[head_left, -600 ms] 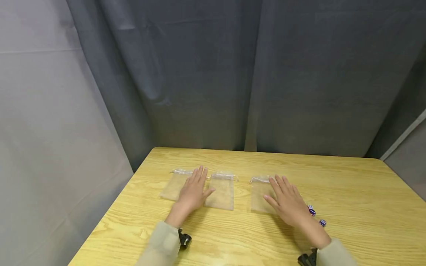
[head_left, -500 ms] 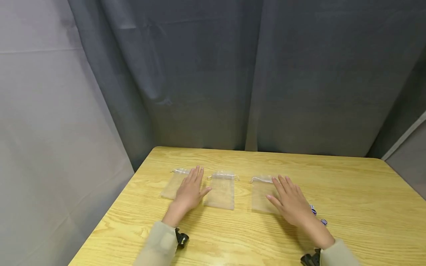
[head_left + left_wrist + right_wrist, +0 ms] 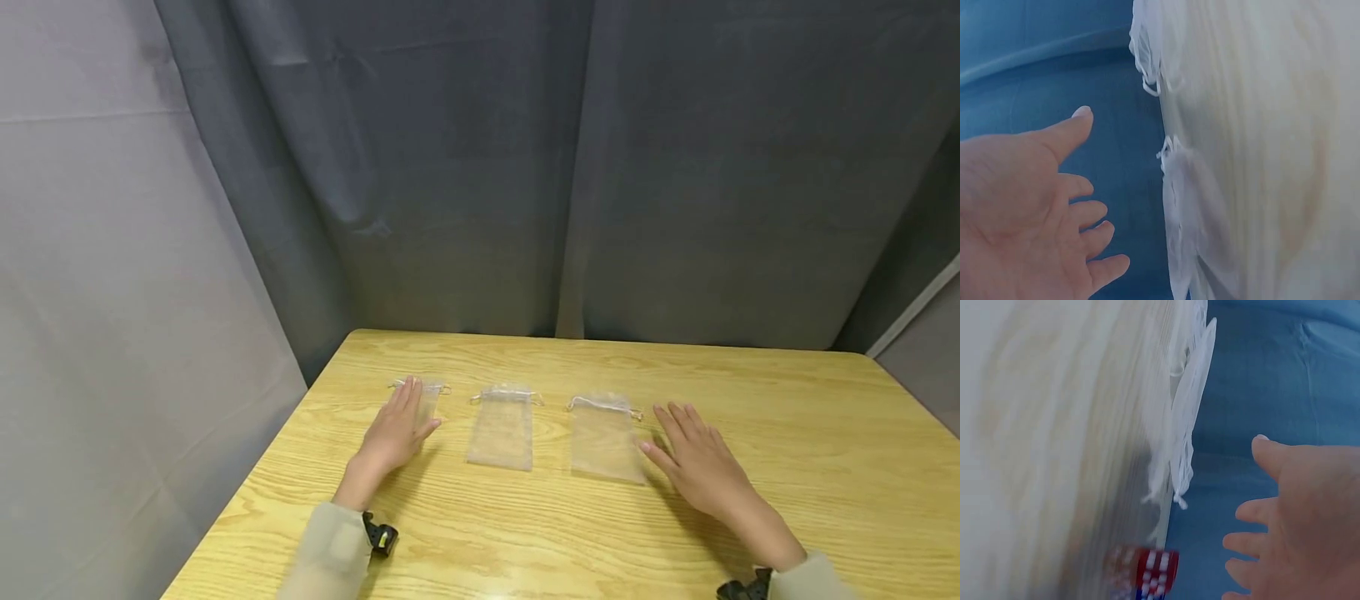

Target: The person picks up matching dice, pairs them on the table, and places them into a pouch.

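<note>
Three sheer white drawstring pouches lie flat in a row on the table: a left pouch (image 3: 429,403), a middle pouch (image 3: 500,433) and a right pouch (image 3: 606,442). My left hand (image 3: 392,433), fingers extended, is over the left pouch and covers much of it. Just right of the right pouch is my right hand (image 3: 701,462), its fingers spread and nothing in it. Both wrist views show the palms raised off the tabletop. Below the right hand, the right wrist view shows small red and blue objects with white marks (image 3: 1157,569), blurred; the head view hides them.
The wood-grain table (image 3: 540,533) reaches back to a dark grey curtain (image 3: 465,183). A paler cloth (image 3: 127,292) hangs on the left side. Each wrist wears a black device, such as the left wrist device (image 3: 381,537).
My hands have moved apart, the left one leftward and the right one rightward. The middle and right pouches are now uncovered, while the small objects have gone out of sight behind the right hand.
</note>
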A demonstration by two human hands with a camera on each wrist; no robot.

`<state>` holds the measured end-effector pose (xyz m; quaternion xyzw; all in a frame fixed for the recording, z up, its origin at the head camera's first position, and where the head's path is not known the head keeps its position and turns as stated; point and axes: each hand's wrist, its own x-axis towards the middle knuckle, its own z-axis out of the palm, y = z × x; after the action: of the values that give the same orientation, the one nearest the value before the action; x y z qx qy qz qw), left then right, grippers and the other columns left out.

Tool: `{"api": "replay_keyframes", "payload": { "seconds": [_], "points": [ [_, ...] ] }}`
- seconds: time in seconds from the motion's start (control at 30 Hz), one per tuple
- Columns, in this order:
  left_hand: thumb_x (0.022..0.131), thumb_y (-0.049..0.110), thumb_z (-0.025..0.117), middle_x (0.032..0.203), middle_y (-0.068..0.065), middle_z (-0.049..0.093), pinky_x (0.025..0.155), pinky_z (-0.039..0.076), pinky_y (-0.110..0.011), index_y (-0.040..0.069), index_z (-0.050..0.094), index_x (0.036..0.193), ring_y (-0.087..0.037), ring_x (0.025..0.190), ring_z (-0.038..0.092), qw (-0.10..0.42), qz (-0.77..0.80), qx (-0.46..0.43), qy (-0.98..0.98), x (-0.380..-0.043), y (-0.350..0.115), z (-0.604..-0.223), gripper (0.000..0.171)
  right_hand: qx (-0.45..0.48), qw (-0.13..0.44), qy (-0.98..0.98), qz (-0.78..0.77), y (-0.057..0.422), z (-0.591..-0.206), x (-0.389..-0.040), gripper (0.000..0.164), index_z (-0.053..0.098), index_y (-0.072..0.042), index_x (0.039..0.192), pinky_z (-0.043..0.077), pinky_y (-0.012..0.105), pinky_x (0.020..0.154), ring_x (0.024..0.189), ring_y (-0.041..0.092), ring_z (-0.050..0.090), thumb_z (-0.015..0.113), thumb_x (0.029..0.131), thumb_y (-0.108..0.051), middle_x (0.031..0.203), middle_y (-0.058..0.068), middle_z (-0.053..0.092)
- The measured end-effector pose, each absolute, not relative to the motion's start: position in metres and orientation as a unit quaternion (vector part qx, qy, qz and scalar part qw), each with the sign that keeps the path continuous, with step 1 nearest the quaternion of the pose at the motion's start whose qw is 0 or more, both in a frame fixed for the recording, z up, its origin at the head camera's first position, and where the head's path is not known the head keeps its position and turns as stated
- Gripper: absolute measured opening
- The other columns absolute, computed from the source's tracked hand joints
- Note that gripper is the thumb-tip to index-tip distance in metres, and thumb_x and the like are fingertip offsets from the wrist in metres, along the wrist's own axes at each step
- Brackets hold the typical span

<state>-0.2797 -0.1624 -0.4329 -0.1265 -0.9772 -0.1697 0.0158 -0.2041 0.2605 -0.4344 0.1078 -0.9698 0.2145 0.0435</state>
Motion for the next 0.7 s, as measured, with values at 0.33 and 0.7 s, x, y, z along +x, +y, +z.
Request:
{"api": "replay_keyframes", "payload": {
  "seconds": [0.33,0.7],
  "points": [
    [0.102,0.026,0.052,0.162,-0.027,0.009,0.124,0.015,-0.055,-0.007,0.012,0.154,-0.043,0.151,0.009,-0.016,-0.211,-0.151,-0.966,-0.280,-0.197,-0.437,0.073,0.101,0.032,-0.970,0.219,0.288,-0.440,-0.202,0.074,0.019,0.007,0.152,0.007,0.079,0.109,0.142,0.060,0.008,0.040,0.104,-0.046,0.153,0.041,0.015],
    [0.102,0.021,0.053,0.163,-0.027,0.004,0.123,0.013,-0.058,-0.007,0.009,0.154,-0.044,0.151,0.006,-0.070,-0.221,-0.212,-0.949,-0.288,-0.210,-0.435,0.074,0.098,0.052,-0.975,0.192,0.291,-0.438,-0.206,0.072,0.038,0.009,0.142,0.051,0.062,0.087,0.119,0.057,0.049,0.065,0.094,-0.038,0.139,0.038,0.042]
  ]
}}
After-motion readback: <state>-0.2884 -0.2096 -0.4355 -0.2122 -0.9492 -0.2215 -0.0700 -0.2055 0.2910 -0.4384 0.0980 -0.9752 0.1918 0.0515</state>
